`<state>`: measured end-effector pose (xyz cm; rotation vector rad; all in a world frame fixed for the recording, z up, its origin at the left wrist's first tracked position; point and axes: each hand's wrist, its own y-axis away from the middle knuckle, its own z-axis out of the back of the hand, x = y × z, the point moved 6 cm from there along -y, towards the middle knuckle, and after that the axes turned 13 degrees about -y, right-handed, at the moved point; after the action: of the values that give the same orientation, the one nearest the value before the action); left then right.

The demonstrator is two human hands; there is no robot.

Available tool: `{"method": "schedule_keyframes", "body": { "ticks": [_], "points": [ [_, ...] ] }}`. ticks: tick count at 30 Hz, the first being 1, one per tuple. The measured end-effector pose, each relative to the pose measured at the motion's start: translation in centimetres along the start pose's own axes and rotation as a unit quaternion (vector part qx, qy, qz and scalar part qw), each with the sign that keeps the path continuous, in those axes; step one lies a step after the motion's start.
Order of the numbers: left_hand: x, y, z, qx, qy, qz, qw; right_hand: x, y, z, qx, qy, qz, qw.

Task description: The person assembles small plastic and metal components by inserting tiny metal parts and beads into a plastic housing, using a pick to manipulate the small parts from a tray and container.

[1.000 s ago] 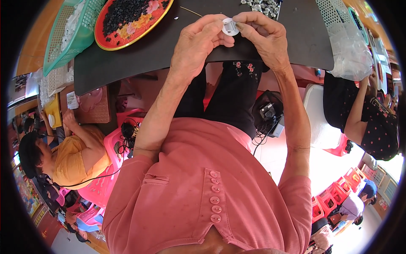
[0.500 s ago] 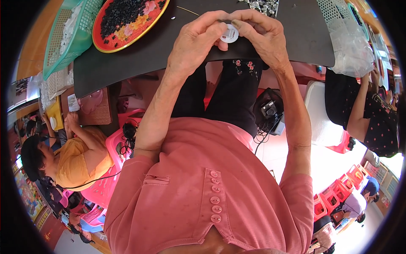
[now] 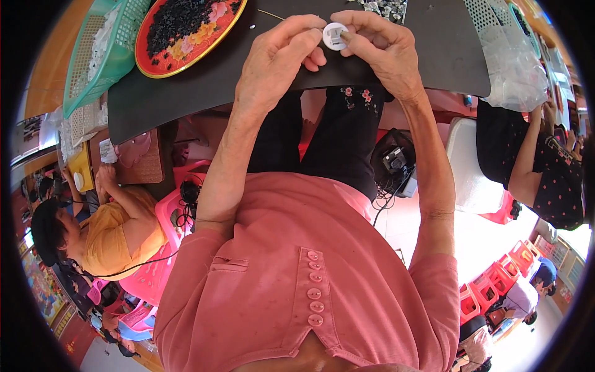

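A small round white plastic piece with slots in its face is pinched between the thumb and fingers of my right hand, above the dark table. My left hand is just left of it, thumb and index finger drawn together near its edge. Whether a tiny part sits between those left fingertips cannot be made out. To the left, a red floral tray with a yellow rim holds many small black pieces. Small clear and dark pieces lie beyond my right hand.
A green mesh basket with white items stands at the table's left end. A thin stick lies on the dark table. Clear plastic bags hang at the right edge. Other people sit on both sides.
My left hand has drawn slightly left, away from the white piece. The piece has shifted up a little and turned more face-on in my right fingers.
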<state>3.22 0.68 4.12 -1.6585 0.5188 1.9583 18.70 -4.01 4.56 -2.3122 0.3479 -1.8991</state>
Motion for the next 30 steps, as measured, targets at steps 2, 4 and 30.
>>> {"method": "schedule_keyframes", "body": {
  "ticks": [2, 4, 30],
  "points": [
    [0.2, 0.2, -0.8, -0.004, 0.052, -0.006, 0.999, 0.0, -0.1, 0.1, -0.010, -0.006, 0.004, 1.000],
    [0.5, 0.2, -1.5, -0.006, 0.104, -0.011, 0.994, 0.0, -0.1, 0.0, -0.010, -0.032, 0.014, 0.999],
    [0.3, -0.2, -1.4, 0.045, 0.262, -0.028, 0.964, 0.3, 0.2, -0.2, -0.029, 0.072, -0.024, 0.997]
  ]
}}
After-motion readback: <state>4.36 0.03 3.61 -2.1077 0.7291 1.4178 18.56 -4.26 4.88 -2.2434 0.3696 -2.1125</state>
